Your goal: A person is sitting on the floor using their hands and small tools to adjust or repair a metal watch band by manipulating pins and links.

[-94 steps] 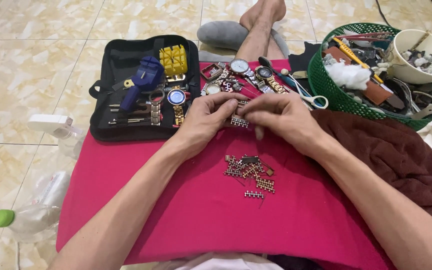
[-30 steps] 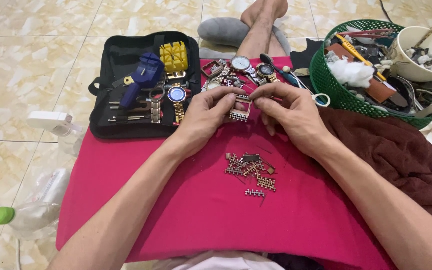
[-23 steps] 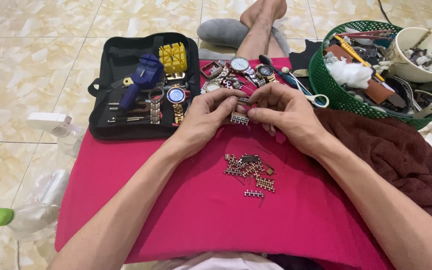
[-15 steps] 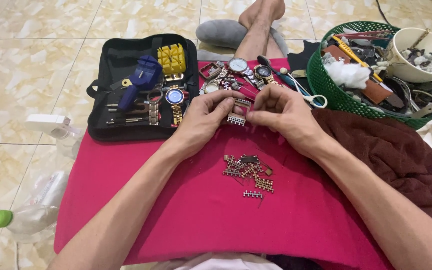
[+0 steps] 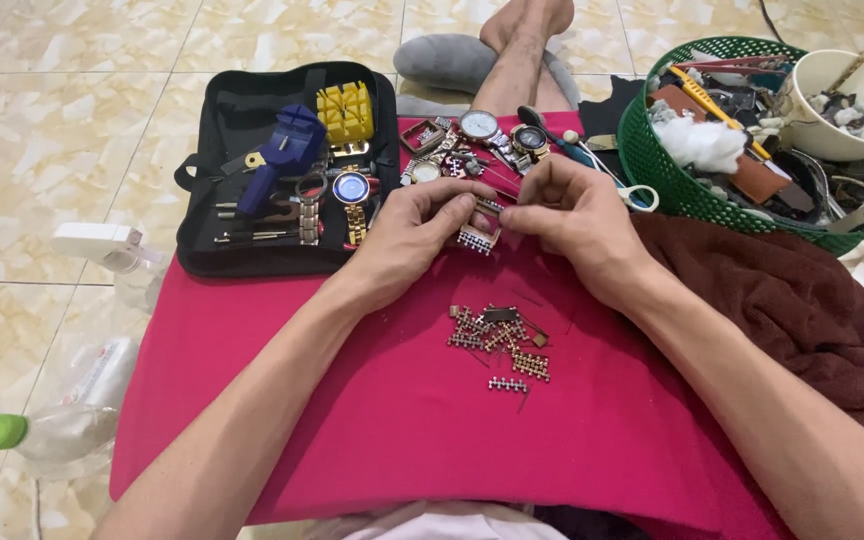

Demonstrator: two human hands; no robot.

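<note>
left hand (image 5: 414, 232), right hand (image 5: 570, 215), pinching metal band segment (image 5: 477, 238)

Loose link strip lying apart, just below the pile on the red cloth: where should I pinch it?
Pinch the link strip across its narrow width at mid-length, coming from above. It lies flat and crosswise, its long edges free of the pile; a thin pin lies beside its right end.

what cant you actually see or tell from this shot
- Head view: the small metal band piece is mostly covered by the fingertips of the left hand and right hand; neither grip is clear.
- Loose links: too small to count.
- Green basket: cut off by the right edge.
</note>
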